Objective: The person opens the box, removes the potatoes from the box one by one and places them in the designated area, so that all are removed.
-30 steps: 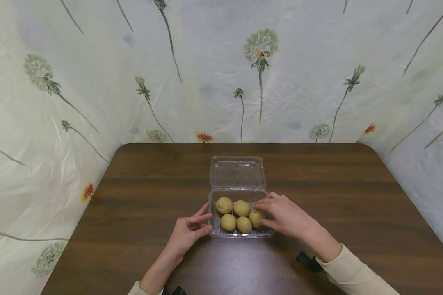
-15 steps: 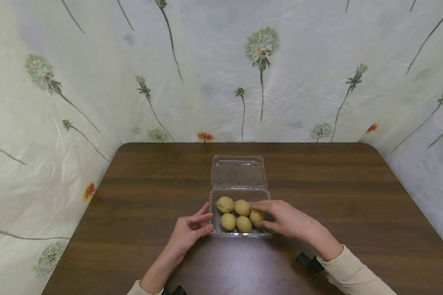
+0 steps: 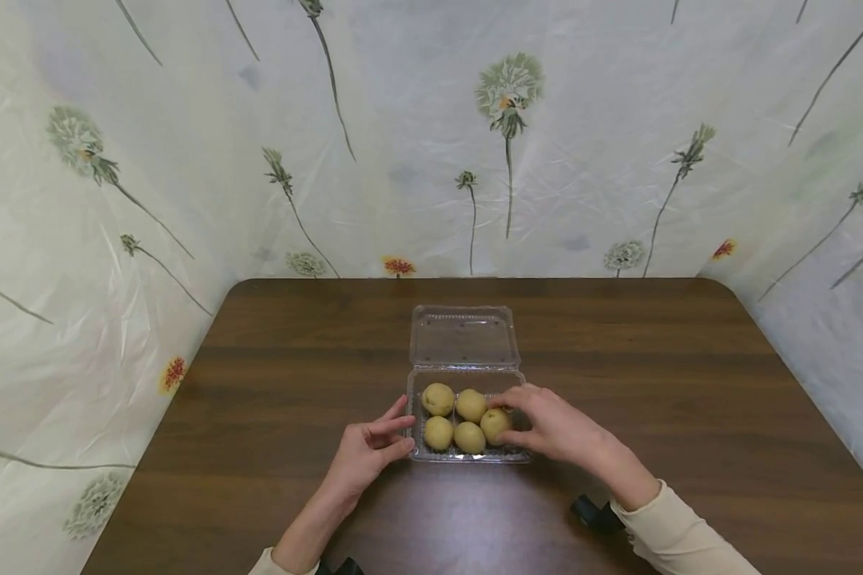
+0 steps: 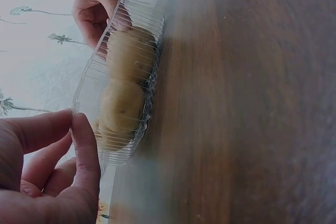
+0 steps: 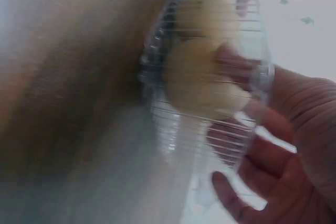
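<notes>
A clear plastic clamshell box (image 3: 467, 458) lies on the table with its lid (image 3: 463, 335) folded back. Several round yellow fruits (image 3: 438, 398) sit inside in two rows. At the box's left side my left hand (image 3: 363, 455) pinches the rim between thumb and finger, as the left wrist view shows close up. My right hand (image 3: 557, 423) reaches in over the right wall, thumb and fingers around the rightmost fruit (image 3: 495, 426). Through the ribbed wall, the right wrist view shows the thumb against this fruit (image 5: 191, 74).
The brown wooden table (image 3: 295, 343) has rounded far corners. Behind and beside it hangs a pale sheet (image 3: 403, 120) printed with dandelions. A dark strap piece (image 3: 595, 515) sits at my right wrist, by the cream sleeve (image 3: 679, 531).
My right hand has pushed the rightmost fruit slightly left, and the near-row fruits have shifted left with it. The left hand and the box have stayed in place.
</notes>
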Motion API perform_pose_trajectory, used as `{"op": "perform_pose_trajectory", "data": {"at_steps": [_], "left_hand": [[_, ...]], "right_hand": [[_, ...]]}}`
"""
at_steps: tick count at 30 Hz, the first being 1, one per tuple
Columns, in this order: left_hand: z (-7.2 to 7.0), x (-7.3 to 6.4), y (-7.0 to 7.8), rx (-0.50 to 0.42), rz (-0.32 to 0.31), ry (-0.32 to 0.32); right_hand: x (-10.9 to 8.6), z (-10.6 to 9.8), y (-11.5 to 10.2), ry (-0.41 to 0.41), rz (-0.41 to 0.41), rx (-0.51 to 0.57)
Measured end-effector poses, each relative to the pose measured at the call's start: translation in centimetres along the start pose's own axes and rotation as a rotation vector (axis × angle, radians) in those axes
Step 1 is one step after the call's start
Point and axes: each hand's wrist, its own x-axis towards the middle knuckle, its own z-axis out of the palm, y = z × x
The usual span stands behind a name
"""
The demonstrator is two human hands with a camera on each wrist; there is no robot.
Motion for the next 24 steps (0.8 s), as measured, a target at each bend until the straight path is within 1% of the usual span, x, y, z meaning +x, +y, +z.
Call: {"op": "perform_pose_trajectory", "data": {"at_steps": [4, 13, 18, 21, 24], "left_hand": [[0.0, -0.1, -0.1, -0.002, 0.000, -0.001], [0.1, -0.3, -0.1, 0.005, -0.013, -0.004], [0.1, -0.1, 0.1, 0.003, -0.001, -0.001], [0.1, -0.1, 0.1, 0.003, 0.000, -0.004], [0.0, -0.1, 0.2, 0.001, 0.002, -0.005]], "right_hand": [[-0.3, 0.7, 0.2, 0.034, -0.022, -0.017], [-1.0, 1.2, 0.4, 0.103, -0.018, -0.019], [-1.1, 1.3, 0.6, 0.166, -0.069, -0.016], [-1.1, 1.3, 0.7, 0.216, -0.106, 0.009], [-1.2, 1.2, 0.7, 0.272, -0.109, 0.064]]}}
